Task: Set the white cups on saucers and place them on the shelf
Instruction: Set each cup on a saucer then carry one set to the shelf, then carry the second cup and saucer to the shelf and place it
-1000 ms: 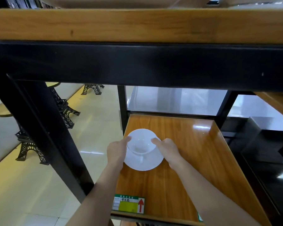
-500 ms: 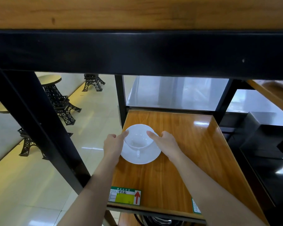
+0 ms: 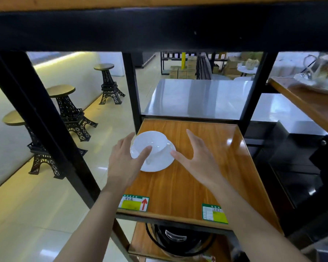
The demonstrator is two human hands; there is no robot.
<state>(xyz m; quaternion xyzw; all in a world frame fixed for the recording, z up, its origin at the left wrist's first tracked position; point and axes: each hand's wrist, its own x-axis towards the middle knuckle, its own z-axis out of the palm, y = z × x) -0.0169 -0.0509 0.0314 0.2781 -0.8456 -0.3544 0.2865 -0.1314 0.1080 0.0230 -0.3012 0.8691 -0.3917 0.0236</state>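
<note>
A white cup (image 3: 155, 143) stands on a white saucer (image 3: 159, 165) at the back left of the wooden shelf (image 3: 206, 167). The cup's handle points toward me. My left hand (image 3: 124, 165) is at the cup's left side, thumb lying over the near rim and fingers behind the rim. My right hand (image 3: 195, 157) hovers just right of the saucer with its fingers spread, and only the thumb tip is near the saucer's edge. It holds nothing.
Black shelf posts (image 3: 133, 91) frame the shelf, and a black beam crosses overhead. Two green labels (image 3: 133, 203) mark the front edge. A black pot (image 3: 176, 241) sits on the shelf below. Tower-shaped stools (image 3: 68, 110) stand left, and a steel table (image 3: 197, 97) behind.
My right hand has let go of the cup and moved right, fingers spread. The left hand stays at the cup. My view has tilted up, showing more of the room behind.
</note>
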